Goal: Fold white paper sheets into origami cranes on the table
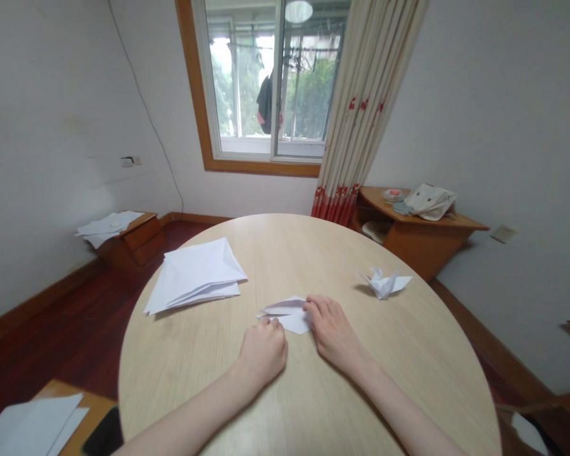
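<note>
A partly folded sheet of white paper (292,322) lies on the round wooden table (285,247), with one flap raised along its far side. My left hand (265,348) is closed at the paper's near left edge, its fingertips curled onto it. At the right end, my right hand (331,328) grips the paper between thumb and fingers; the thumb is mostly hidden. Farther right on the table stands a folded paper crane (386,284), apart from both hands.
A stack of white paper sheets (202,272) lies at the table's left. Beyond the table are a small cabinet (140,240) with papers on it and a corner desk (427,244) bearing a cloth bag (430,201). More paper sheets (33,424) lie at the lower left beside a dark object (103,434).
</note>
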